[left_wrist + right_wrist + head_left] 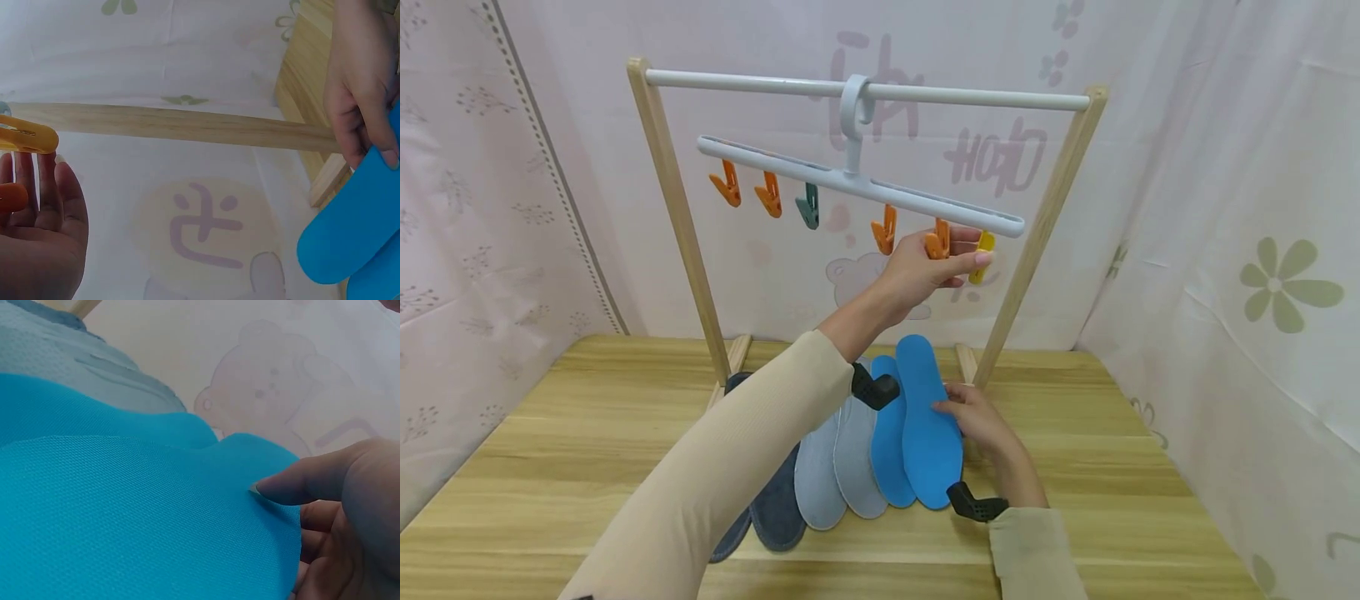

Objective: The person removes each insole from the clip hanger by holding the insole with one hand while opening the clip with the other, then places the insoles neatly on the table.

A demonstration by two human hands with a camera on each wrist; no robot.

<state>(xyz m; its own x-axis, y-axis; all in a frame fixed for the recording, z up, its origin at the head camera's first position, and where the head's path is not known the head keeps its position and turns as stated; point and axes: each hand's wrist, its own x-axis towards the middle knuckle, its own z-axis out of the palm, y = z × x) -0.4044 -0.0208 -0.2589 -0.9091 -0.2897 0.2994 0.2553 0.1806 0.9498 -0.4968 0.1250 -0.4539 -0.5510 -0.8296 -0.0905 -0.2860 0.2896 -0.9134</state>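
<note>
My left hand (925, 265) reaches up to the right end of a white hanger (790, 167) and pinches a yellow clip (985, 242) hanging there. In the left wrist view its fingertips (47, 169) meet the lower end of that clip. Close beside the hand hangs an orange clip (937, 242). Low on the right, my right hand (981, 417) grips the edge of a blue insole (925, 433), thumb on the face and fingers behind. A second blue insole (889, 450) lies partly under it.
Grey insoles (820, 479) and dark insoles (778, 508) overlap to the left on the wooden table (1120, 517). The hanger hooks onto the white bar (970, 94) of a rack with wooden posts (1045, 233). More clips (769, 196) hang along it. Printed cloth (1247, 208) surrounds the table.
</note>
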